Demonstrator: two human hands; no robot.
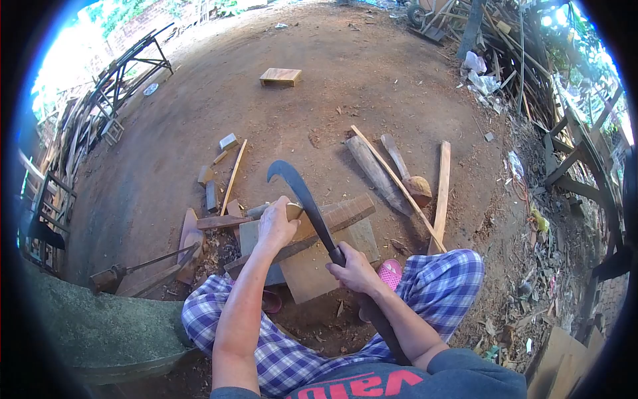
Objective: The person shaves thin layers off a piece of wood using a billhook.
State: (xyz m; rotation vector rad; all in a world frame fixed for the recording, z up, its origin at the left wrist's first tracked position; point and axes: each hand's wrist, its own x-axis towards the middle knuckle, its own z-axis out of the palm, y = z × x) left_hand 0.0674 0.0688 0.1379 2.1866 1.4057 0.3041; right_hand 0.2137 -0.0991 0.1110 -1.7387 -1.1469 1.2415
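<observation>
Dirt yard [372, 93] — right hand [355, 269] grips hooked knife [308, 200] — left hand [276, 227] holds wood piece [294, 211].

Blade [307, 199] in the right hand [352, 269] at centre, wood piece [294, 211] in the left hand [277, 225]
Under them a beam [349, 213] lies across a board [309, 274]; mallet [417, 191] and plank [377, 174] lie right of centre, blocks [211, 196] left. A box [280, 76] stands at upper centre, heaped wood [508, 43] at upper right, a ledge [113, 319] at lower left.
</observation>
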